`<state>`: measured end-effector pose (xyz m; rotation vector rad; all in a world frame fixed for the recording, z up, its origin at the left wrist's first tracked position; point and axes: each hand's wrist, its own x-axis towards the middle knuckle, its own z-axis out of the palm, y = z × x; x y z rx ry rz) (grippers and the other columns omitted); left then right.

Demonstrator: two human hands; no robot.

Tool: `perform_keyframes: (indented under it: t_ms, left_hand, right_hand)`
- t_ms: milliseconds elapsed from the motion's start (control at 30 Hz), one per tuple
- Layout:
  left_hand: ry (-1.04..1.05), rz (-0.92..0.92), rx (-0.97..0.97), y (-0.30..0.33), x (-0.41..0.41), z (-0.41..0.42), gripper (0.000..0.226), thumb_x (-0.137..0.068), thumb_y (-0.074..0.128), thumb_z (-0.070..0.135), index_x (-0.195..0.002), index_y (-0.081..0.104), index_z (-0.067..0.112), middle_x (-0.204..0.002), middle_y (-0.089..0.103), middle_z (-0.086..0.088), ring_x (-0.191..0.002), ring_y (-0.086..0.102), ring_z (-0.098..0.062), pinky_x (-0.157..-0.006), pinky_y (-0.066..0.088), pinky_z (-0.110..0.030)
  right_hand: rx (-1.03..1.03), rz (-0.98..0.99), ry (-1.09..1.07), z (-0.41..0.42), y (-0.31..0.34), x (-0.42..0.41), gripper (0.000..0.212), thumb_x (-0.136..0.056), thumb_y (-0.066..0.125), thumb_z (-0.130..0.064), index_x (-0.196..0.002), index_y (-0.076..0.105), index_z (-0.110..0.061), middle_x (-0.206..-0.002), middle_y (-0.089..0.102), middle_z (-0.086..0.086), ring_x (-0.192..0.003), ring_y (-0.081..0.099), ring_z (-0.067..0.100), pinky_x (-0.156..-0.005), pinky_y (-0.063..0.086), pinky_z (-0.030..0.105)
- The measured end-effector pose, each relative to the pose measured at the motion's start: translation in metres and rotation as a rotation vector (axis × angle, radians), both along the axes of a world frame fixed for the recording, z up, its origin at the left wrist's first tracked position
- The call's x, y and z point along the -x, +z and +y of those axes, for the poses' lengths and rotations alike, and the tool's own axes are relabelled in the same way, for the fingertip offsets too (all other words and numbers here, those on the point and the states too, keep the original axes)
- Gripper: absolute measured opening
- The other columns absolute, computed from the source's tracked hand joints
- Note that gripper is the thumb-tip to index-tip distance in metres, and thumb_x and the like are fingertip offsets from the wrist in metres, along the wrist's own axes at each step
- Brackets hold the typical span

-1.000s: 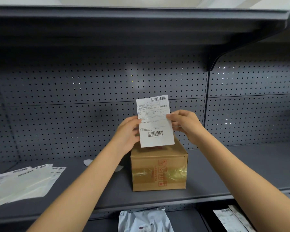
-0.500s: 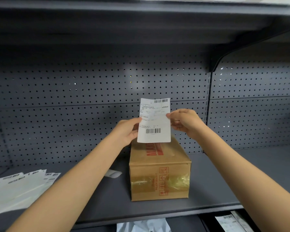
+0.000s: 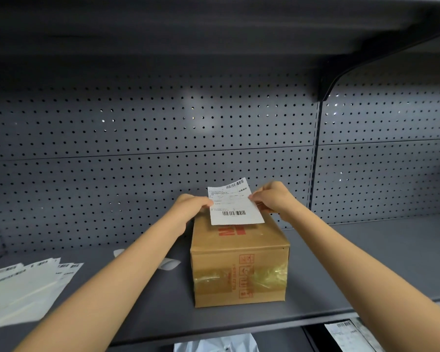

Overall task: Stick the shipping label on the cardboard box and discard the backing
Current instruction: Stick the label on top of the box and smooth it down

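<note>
You hold the shipping label (image 3: 235, 203) in both hands over the far part of the cardboard box (image 3: 239, 262). Your left hand (image 3: 191, 208) pinches the label's left edge, grip closed on the paper. Your right hand (image 3: 272, 198) pinches the right edge, grip closed on it too. The label is tilted, printed side toward you, barcode at its top right and another lower down. Its near edge sits at the box top, just covering the far end of the red print there; can't tell if it touches the cardboard yet. Can't tell if the backing is still on the label.

The box stands on the grey shelf (image 3: 366, 262), centre of view, slightly right. It has red print on its top and near face, and a yellowish tape band (image 3: 239, 278) across the near face.

On the near left of the shelf lies a fanned stack of white label sheets (image 3: 23, 288), well apart from the box. A small whitish scrap (image 3: 169, 264) lies on the shelf just left of the box, partly behind your left forearm. Another pale bit (image 3: 118, 252) lies further left and farther back.

Behind the shelf is a grey pegboard wall (image 3: 150, 128). An upper shelf (image 3: 188, 29) overhangs, with a dark bracket (image 3: 328, 85) on the right.

Below the shelf, at the near edge, a pale plastic mailer bag (image 3: 216, 345) shows in the middle, and a printed label sheet (image 3: 351, 336) at the right.
</note>
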<state>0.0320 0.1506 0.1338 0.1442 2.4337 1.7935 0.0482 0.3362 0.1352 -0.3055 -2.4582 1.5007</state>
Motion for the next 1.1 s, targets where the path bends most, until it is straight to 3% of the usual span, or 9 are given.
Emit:
perform_keyframes:
  t_ms: [167, 300, 500, 633, 733, 900, 1000, 1100]
  left_hand:
    - [-0.011, 0.004, 0.055, -0.005, 0.002, 0.0, 0.007, -0.086, 0.055, 0.014, -0.083, 0.059, 0.009, -0.083, 0.05, 0.003, -0.067, 0.04, -0.006, -0.07, 0.031, -0.025]
    - [-0.022, 0.001, 0.104, -0.012, 0.007, -0.001, 0.021, -0.085, 0.056, 0.014, -0.064, 0.052, 0.013, -0.079, 0.057, 0.001, -0.066, 0.045, -0.006, -0.054, 0.031, -0.021]
    - [-0.032, -0.006, 0.135, -0.019, 0.014, 0.0, 0.017, -0.082, 0.058, 0.015, -0.066, 0.054, 0.012, -0.077, 0.061, 0.0, -0.07, 0.053, -0.012, -0.056, 0.037, -0.022]
    - [-0.023, -0.008, 0.181, -0.024, 0.017, -0.001, 0.012, -0.078, 0.06, 0.019, -0.069, 0.059, 0.012, -0.097, 0.069, -0.012, -0.09, 0.062, -0.026, -0.071, 0.042, -0.029]
    - [-0.017, -0.009, 0.201, -0.027, 0.02, 0.0, 0.011, -0.075, 0.06, 0.021, -0.071, 0.06, 0.011, -0.105, 0.069, -0.016, -0.087, 0.061, -0.026, -0.074, 0.042, -0.032]
    - [-0.023, 0.006, 0.226, -0.03, 0.026, 0.0, 0.013, -0.073, 0.06, 0.024, -0.073, 0.056, 0.012, -0.099, 0.068, -0.016, -0.087, 0.06, -0.026, -0.073, 0.041, -0.033]
    - [-0.011, 0.027, 0.26, -0.032, 0.03, 0.001, 0.02, -0.073, 0.06, 0.025, -0.062, 0.048, 0.014, -0.103, 0.068, -0.018, -0.101, 0.06, -0.031, -0.073, 0.04, -0.032]
    - [-0.014, 0.05, 0.316, -0.035, 0.034, 0.002, 0.023, -0.071, 0.058, 0.028, -0.058, 0.046, 0.013, -0.1, 0.067, -0.02, -0.11, 0.055, -0.035, -0.07, 0.038, -0.032]
  right_hand:
    - [-0.09, -0.017, -0.037, -0.001, -0.008, 0.003, 0.022, -0.08, 0.06, -0.008, -0.058, 0.053, -0.009, -0.059, 0.059, 0.005, -0.052, 0.05, 0.013, -0.049, 0.037, 0.02]
    - [-0.127, -0.021, -0.036, -0.001, -0.011, 0.005, 0.009, -0.078, 0.062, -0.008, -0.071, 0.06, -0.003, -0.056, 0.058, 0.004, -0.05, 0.047, 0.011, -0.048, 0.036, 0.02]
    - [-0.164, -0.037, -0.038, 0.0, -0.012, 0.007, 0.007, -0.076, 0.064, -0.007, -0.078, 0.066, -0.001, -0.064, 0.062, 0.009, -0.053, 0.051, 0.013, -0.052, 0.042, 0.019]
    - [-0.198, -0.037, -0.043, 0.001, -0.014, 0.01, 0.007, -0.075, 0.065, -0.007, -0.079, 0.065, -0.001, -0.065, 0.061, 0.009, -0.058, 0.052, 0.016, -0.059, 0.047, 0.023]
    - [-0.227, -0.031, -0.046, 0.0, -0.015, 0.011, 0.007, -0.075, 0.065, -0.007, -0.081, 0.066, -0.002, -0.072, 0.062, 0.012, -0.066, 0.054, 0.02, -0.07, 0.052, 0.031]
    - [-0.291, -0.051, -0.047, -0.002, -0.017, 0.015, 0.016, -0.073, 0.067, -0.009, -0.072, 0.051, -0.011, -0.07, 0.048, 0.01, -0.07, 0.043, 0.02, -0.064, 0.038, 0.029]
    - [-0.334, -0.05, -0.073, -0.003, -0.018, 0.017, 0.013, -0.074, 0.065, -0.009, -0.073, 0.057, 0.0, -0.072, 0.05, 0.012, -0.072, 0.044, 0.019, -0.07, 0.051, 0.038]
    - [-0.367, -0.043, -0.085, -0.004, -0.019, 0.017, 0.024, -0.075, 0.063, -0.006, -0.083, 0.057, 0.015, -0.089, 0.068, 0.028, -0.072, 0.048, 0.022, -0.067, 0.05, 0.038]
